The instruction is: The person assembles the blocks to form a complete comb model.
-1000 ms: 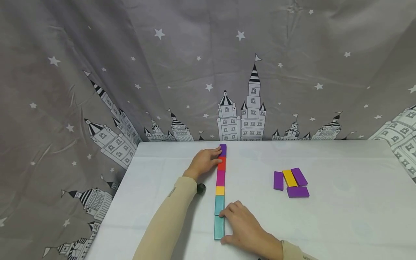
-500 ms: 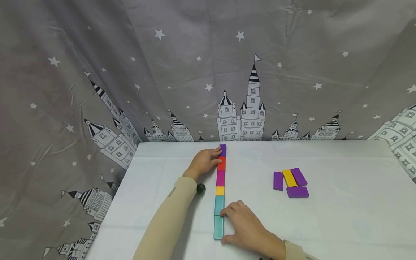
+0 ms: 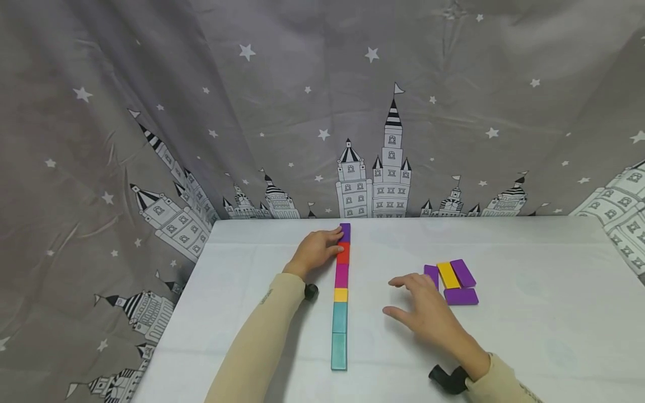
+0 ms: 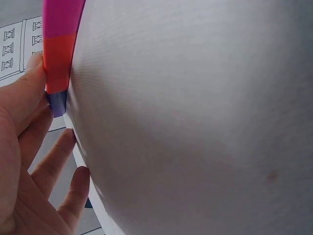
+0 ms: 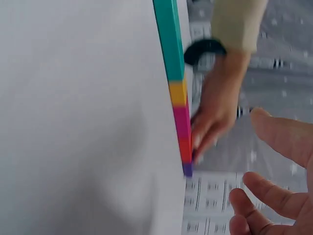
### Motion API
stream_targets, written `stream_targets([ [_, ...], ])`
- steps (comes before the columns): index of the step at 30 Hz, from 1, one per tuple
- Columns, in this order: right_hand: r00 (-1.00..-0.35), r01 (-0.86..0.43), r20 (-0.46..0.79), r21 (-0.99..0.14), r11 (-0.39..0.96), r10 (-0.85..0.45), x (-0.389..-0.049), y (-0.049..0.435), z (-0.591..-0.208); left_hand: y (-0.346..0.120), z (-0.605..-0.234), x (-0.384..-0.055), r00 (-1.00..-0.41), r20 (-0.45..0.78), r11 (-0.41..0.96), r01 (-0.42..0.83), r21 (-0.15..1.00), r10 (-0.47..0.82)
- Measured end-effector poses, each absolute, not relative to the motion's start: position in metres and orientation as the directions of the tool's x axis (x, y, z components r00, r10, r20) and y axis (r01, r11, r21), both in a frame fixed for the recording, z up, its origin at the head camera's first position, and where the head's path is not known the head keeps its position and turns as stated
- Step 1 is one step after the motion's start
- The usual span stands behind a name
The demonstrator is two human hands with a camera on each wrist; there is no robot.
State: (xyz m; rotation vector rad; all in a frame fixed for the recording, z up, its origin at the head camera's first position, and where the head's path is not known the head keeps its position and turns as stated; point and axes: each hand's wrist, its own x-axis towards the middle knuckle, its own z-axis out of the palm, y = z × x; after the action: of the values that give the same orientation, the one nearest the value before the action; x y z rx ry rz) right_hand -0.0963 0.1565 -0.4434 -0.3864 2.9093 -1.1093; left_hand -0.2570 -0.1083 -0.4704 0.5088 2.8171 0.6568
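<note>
A straight row of flat coloured blocks runs toward the back edge: two teal blocks (image 3: 339,351) in front, then a yellow block (image 3: 341,295), a magenta block (image 3: 341,275), a red block (image 3: 344,257) and a purple block (image 3: 346,229) farthest away. From the left side, my left hand (image 3: 313,251) touches the far end, its thumb at the red block and index finger at the purple one. My right hand (image 3: 425,310) hovers to the right of the row with fingers spread and nothing between them. It partly covers a loose purple block (image 3: 430,271).
Beside that loose block lie a loose yellow block (image 3: 448,275) and two more purple ones, one of them a sideways purple block (image 3: 461,296). A white cloth covers the table (image 3: 544,313). Behind hangs a grey curtain (image 3: 302,73) printed with castles and stars.
My right hand has left the teal blocks and moved right and away from me, toward the loose blocks. The left hand and the row stay where they were.
</note>
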Motion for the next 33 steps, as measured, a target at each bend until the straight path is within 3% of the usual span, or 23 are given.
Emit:
stream_targets([
  [11, -0.971, -0.225, 0.208, -0.665, 0.712, -0.113, -0.116, 0.204, -0.446, -0.108, -0.47, -0.258, -0.924, -0.123, 0.841, 0.267, 0.471, 0.363],
  [20, -0.988, -0.136, 0.138, -0.622, 0.771, -0.063, -0.121, 0.216, -0.451, -0.108, -0.469, -0.257, -0.921, -0.113, 0.839, 0.282, 0.465, 0.373],
  [33, -0.982, -0.169, 0.155, -0.47, 0.866, -0.108, -0.13, 0.213, -0.464, -0.108, -0.47, -0.257, -0.925, -0.105, 0.836, 0.277, 0.474, 0.366],
])
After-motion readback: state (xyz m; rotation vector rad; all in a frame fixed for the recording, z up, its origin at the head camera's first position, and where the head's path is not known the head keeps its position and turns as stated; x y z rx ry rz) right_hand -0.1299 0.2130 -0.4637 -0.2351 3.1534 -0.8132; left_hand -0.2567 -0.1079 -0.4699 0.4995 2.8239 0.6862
